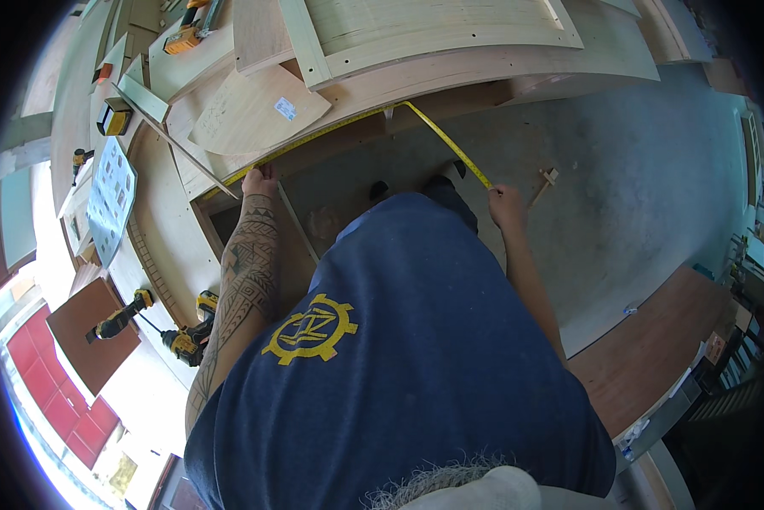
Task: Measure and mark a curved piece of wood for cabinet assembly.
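Observation:
A yellow tape measure blade runs along the front edge of the wooden workbench. It bends sharply near the middle of that edge and slants down to my right hand, whose fingers are closed on its end. My left hand pinches the blade against the bench edge at the left. Whether the case sits in either hand cannot be seen. Beside my left hand lies a thin wooden strip, and just beyond is a curved plywood piece with a small label.
A framed wooden panel lies on the bench. Cordless power tools rest at the left, near a printed sheet. Another yellow tool is at the far left. A small wooden offcut lies on the concrete floor; a brown board is at right.

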Motion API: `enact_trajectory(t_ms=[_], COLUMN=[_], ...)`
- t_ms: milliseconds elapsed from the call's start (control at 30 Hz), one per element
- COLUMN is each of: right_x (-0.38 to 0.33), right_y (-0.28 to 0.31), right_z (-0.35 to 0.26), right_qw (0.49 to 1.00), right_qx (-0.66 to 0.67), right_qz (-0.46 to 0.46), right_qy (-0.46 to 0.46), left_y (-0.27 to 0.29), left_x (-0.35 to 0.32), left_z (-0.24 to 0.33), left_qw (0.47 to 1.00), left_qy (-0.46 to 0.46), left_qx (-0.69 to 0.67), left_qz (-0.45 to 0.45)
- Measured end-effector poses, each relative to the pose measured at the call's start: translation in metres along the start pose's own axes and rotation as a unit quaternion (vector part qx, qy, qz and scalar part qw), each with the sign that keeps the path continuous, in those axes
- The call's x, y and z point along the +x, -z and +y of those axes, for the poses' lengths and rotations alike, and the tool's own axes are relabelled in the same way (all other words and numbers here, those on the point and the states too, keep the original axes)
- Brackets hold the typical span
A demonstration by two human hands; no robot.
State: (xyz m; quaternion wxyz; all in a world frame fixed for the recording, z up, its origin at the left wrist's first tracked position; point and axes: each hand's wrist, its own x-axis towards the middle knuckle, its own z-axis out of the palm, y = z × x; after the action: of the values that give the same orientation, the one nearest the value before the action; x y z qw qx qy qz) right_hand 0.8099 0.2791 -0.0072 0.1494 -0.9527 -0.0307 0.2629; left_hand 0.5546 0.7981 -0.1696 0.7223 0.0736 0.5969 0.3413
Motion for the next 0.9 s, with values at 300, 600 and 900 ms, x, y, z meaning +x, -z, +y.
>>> enact_trajectory(t_ms=[300, 600, 900], right_x=[0.002, -0.003, -0.001], right_y=[0.002, 0.007, 0.008], right_z=[0.01, 0.002, -0.003], right_qw=[1.0, 1.0, 1.0], right_qx=[-0.018, 0.002, -0.008], right_qz=[0.007, -0.003, -0.003], right_qy=[-0.003, -0.011, -0.012], left_y=[-0.007, 0.002, 0.001], left_x=[0.006, 0.028, 0.015], left_z=[-0.011, 0.003, -0.002], left_qw=[1.0, 1.0, 0.999], left_qy=[0.002, 0.003, -0.009], left_qx=[-0.002, -0.004, 0.006], left_qz=[0.019, 0.014, 0.034])
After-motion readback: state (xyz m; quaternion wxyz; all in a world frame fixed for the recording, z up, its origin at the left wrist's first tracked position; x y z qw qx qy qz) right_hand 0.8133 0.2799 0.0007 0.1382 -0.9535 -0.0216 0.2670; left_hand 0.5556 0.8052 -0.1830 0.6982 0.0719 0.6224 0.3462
